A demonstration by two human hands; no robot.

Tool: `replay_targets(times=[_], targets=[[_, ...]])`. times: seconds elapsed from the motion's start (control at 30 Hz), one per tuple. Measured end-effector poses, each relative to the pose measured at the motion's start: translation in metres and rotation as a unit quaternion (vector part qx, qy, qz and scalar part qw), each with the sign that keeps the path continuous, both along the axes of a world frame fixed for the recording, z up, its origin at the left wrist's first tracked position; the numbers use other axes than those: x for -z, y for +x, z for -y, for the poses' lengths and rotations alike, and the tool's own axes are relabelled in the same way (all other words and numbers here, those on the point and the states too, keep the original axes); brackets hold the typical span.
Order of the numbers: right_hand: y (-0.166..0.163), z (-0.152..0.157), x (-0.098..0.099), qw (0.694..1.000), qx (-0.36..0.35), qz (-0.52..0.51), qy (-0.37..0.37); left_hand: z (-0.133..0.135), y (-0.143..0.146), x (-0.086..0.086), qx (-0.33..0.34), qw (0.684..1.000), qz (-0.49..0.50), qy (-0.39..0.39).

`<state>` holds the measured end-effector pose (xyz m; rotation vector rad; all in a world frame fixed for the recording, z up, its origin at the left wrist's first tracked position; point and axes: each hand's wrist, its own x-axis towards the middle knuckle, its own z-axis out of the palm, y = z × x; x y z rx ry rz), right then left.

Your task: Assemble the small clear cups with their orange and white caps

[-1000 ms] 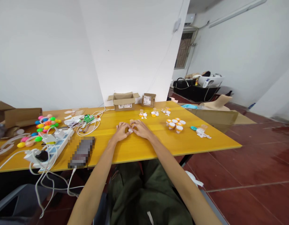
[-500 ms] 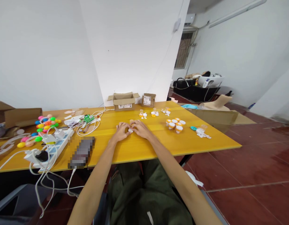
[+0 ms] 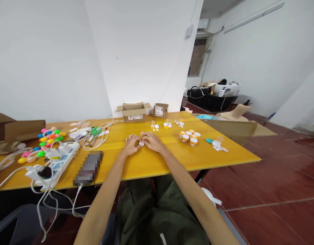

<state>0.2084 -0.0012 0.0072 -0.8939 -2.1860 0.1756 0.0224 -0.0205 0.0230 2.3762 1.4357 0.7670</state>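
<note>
My left hand [image 3: 132, 144] and my right hand [image 3: 152, 141] meet over the yellow table, fingers curled in toward each other. Pinched between their fingertips is a small white plastic part [image 3: 141, 144], too small to tell its exact kind. Just beyond the fingers stands a small clear cup [image 3: 142, 134], partly hidden by them. Further back lie small groups of white and orange plastic pieces [image 3: 154, 127]. To the right of my hands, several clear cups with white and orange lids [image 3: 189, 136] stand close together.
Two cardboard boxes, one open [image 3: 134, 112] and one smaller [image 3: 160, 110], stand against the wall. At left are a power strip [image 3: 61, 166] with white cables, a phone [image 3: 88, 168] and colourful plastic eggs [image 3: 51, 136]. A teal ring [image 3: 209, 140] and white pieces [image 3: 218, 146] lie at right.
The view has shifted slightly. Both hands stay together around the white part, with only small finger movement.
</note>
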Motion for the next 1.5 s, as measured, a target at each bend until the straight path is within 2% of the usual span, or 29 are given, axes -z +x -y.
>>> replay_targets(times=[0.13, 0.4, 0.57, 0.83, 1.03, 1.2, 1.37, 1.5], targets=[[0.000, -0.001, 0.001, 1.000, 0.019, -0.003, 0.003, -0.001, 0.000, 0.000, -0.001, 1.000, 0.000, 0.000], [0.009, -0.012, 0.010, 0.993, 0.114, -0.027, 0.016, -0.002, 0.000, 0.002, 0.002, 1.000, -0.004, 0.003], [0.010, -0.014, 0.013, 0.990, 0.138, -0.023, 0.017, 0.001, 0.001, 0.000, -0.004, 1.000, -0.002, 0.001], [0.011, -0.013, 0.016, 0.992, 0.119, 0.008, -0.042, 0.000, 0.000, 0.001, -0.003, 1.000, -0.005, 0.008], [0.010, -0.010, 0.012, 0.990, 0.122, -0.017, -0.063, -0.001, -0.001, 0.002, -0.003, 1.000, -0.002, 0.006], [0.006, -0.013, 0.006, 0.979, 0.106, -0.107, -0.136, 0.001, 0.000, 0.000, -0.001, 1.000, 0.000, 0.002], [0.006, -0.019, 0.005, 0.948, 0.018, -0.226, -0.224, 0.002, 0.001, -0.001, -0.001, 1.000, 0.005, -0.002], [0.006, -0.019, 0.005, 0.929, -0.017, -0.261, -0.263, 0.001, 0.000, 0.001, -0.002, 1.000, 0.011, 0.004]])
